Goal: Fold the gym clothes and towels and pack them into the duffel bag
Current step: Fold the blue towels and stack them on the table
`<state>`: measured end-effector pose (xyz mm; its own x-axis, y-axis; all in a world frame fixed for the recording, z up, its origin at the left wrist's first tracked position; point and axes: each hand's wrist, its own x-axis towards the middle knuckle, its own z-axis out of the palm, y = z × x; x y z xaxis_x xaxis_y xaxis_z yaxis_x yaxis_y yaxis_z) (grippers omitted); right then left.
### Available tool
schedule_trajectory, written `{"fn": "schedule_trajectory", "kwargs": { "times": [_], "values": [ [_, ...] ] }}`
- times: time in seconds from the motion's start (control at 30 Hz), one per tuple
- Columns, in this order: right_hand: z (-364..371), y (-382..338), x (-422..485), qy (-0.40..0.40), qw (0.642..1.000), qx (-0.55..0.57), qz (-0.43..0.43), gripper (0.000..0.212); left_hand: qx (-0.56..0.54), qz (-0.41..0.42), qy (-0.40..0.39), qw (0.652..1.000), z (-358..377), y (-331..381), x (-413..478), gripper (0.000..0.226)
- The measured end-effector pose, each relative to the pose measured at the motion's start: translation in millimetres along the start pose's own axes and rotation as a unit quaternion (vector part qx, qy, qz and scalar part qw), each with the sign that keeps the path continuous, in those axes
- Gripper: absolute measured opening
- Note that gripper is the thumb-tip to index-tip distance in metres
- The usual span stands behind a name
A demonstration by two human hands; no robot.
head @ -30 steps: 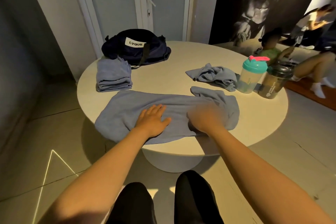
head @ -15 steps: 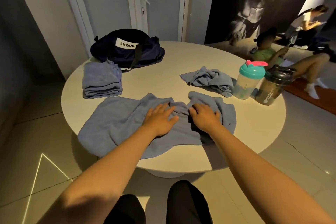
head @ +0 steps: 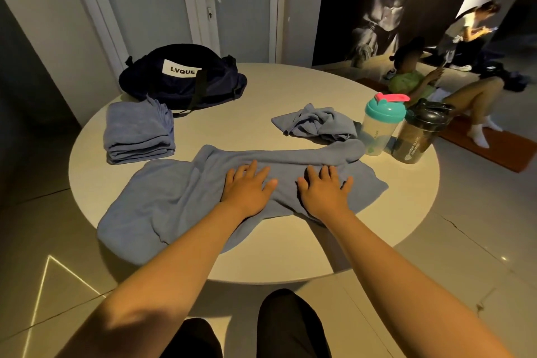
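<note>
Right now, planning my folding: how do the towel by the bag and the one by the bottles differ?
The folded towel by the duffel bag is a layered stack; the crumpled towel by the teal-lidded bottle is a heap. The folded towel's edges are squared, the crumpled towel's ragged. Both are blue.

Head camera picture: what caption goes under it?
Left hand and right hand press flat on a blue towel on the round table, near folded towels and the duffel bag.

I cannot tell whether the duffel bag [head: 186,87] is zipped. The label on the dark shaker [head: 418,136] is too small for me to read.
</note>
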<state>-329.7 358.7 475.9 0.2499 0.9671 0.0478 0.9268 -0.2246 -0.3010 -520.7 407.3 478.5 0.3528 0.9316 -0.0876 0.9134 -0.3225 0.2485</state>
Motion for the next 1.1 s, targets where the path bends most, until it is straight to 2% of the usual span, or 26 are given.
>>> {"fn": "schedule_trajectory", "kwargs": {
  "times": [0.03,0.1,0.17,0.2,0.27,0.33,0.37,0.47,0.57,0.63,0.73,0.77,0.8,0.87,1.0,1.1],
  "values": [
    [-3.5,1.4,-5.2,0.023,0.999,0.022,-0.008,0.052,-0.021,0.007,0.016,1.0,1.3,-0.7,-0.7,0.058],
    [-10.7,1.8,-18.5,0.111,0.986,0.097,-0.072,0.044,-0.089,0.052,0.13,0.986,2.1,-1.3,-8.7,0.047],
    [-14.9,1.2,-38.2,0.128,0.969,0.15,-0.152,0.038,-0.151,0.105,0.219,0.958,-1.7,2.6,-24.9,0.036],
    [-13.6,0.3,-47.0,0.102,0.968,0.139,-0.183,0.041,-0.168,0.131,0.209,0.954,-5.3,3.6,-34.2,0.035],
    [-4.9,0.2,-58.0,0.043,0.975,0.087,-0.197,0.044,-0.147,0.173,0.115,0.967,-6.1,3.7,-51.0,0.034],
    [2.3,-0.3,-61.7,0.063,0.977,0.089,-0.181,0.033,-0.095,0.177,0.049,0.978,-1.8,-0.8,-60.2,0.036],
    [3.4,-1.6,-63.8,0.089,0.976,0.108,-0.167,0.028,-0.097,0.171,0.051,0.979,2.8,-4.2,-61.9,0.031],
    [-1.6,-8.6,-66.0,0.166,0.969,0.144,-0.111,0.019,-0.16,0.144,0.126,0.968,9.2,-4.2,-66.7,0.001],
    [-10.7,-16.4,-70.5,0.219,0.965,0.125,-0.073,0.028,-0.232,0.081,0.172,0.954,2.1,7.2,-73.0,0.02],
    [-10.2,-19.2,-78.5,0.24,0.961,0.108,-0.09,0.033,-0.228,0.061,0.193,0.952,-4.1,11.0,-78.4,0.027],
    [-7.0,-13.3,-91.8,0.181,0.96,0.133,-0.167,0.052,-0.229,0.052,0.175,0.956,-10.9,11.3,-84.4,0.033],
    [-4.8,-9.2,-93.7,0.149,0.965,0.113,-0.185,0.052,-0.232,0.054,0.172,0.956,-13.3,11.3,-85.6,0.034],
    [-3.5,-6.6,-94.9,0.131,0.969,0.084,-0.194,0.044,-0.24,0.059,0.167,0.955,-16.1,11.6,-86.3,0.033],
    [-1.9,-2.3,-96.5,0.129,0.971,0.076,-0.185,0.018,-0.265,0.071,0.14,0.951,-21.8,13.1,-90.5,0.032],
    [-11.6,8.8,-99.1,0.144,0.962,0.192,-0.133,0.02,-0.316,0.084,0.063,0.943,-27.6,17.2,-97.8,0.034],
    [-19.1,19.8,-98.1,0.104,0.976,0.161,-0.107,0.019,-0.314,0.082,0.046,0.945,-20.2,17.2,-95.4,0.034]
  ]
}}
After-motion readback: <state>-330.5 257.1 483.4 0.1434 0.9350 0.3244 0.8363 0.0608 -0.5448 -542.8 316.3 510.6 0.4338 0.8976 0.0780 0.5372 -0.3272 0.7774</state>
